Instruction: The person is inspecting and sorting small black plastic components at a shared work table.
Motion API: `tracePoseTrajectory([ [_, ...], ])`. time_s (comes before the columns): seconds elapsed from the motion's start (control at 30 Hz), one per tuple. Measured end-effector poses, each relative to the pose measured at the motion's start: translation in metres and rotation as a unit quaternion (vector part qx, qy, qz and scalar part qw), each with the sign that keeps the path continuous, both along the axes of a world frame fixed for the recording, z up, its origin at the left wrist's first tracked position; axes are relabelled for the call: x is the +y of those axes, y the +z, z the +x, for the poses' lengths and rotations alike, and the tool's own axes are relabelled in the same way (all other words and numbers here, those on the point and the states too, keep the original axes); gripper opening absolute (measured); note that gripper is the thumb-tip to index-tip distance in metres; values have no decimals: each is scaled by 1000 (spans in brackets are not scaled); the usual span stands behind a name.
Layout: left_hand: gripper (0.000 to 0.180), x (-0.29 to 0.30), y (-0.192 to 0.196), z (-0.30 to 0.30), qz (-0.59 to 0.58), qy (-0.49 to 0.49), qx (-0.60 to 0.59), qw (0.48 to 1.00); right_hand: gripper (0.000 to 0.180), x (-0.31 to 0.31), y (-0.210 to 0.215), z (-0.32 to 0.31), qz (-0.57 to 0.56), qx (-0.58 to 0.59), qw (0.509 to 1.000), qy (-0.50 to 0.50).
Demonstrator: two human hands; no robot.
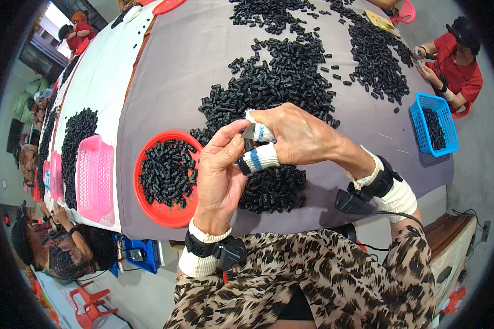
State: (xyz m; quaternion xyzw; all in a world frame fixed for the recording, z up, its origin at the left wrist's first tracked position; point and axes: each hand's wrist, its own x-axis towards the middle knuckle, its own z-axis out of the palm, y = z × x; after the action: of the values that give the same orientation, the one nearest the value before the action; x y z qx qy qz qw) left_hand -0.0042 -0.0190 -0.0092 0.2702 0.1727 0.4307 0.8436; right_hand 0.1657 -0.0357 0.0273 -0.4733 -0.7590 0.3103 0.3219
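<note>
In front of me both hands meet above the pile of small black cylindrical pieces at the table's near edge. The thumb and fingers of my left hand are closed in a pinch on a small black piece. Bent round the same piece from the other side is my right hand, its fingers curled in. White cloth wraps, one blue-striped, cover right-hand fingers. A dark, flat-looking bit shows at the fingertips; its kind is unclear. Left of my left hand stands a round red tray with many black pieces.
A large heap of black pieces spreads over the grey tabletop. At right sits a blue basket, near a co-worker in red. A pink basket stands on the white-covered table at left, with another person beside it.
</note>
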Motion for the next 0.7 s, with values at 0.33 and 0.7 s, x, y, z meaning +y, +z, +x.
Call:
tracePoseTrajectory([
  [0.33, 28, -4, 2, 1, 9, 7, 21, 1000, 29, -1, -3, 2, 13, 10, 999, 33],
  [0.7, 25, -5, 8, 4, -25, -14, -22, 999, 33, -7, -2, 0, 10, 53, 999, -3],
])
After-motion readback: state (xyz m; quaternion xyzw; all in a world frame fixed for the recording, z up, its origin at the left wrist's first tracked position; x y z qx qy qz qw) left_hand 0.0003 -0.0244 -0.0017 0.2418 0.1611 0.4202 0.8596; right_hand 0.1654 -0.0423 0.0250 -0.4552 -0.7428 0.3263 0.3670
